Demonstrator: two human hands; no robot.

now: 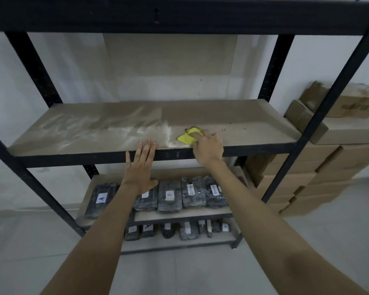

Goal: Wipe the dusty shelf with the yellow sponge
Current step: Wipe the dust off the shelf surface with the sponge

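The brown shelf board [232, 116] in a black metal rack is at chest height. White dust streaks cover its left half and pile in a line near the middle front; the right half looks plain brown with a few dark specks. The yellow sponge [188, 137] lies crumpled on the board near the front edge, right of the dust line. My right hand [208, 146] presses down on the sponge, fingers over it. My left hand [141, 165] lies flat and spread, fingertips resting on the board's front edge, holding nothing.
Black uprights [35, 69] and a diagonal front post [320, 116] frame the rack. Lower shelves hold several dark wrapped packages with white labels [170, 195]. Cardboard boxes [328, 167] are stacked to the right against the white wall. The floor is grey tile.
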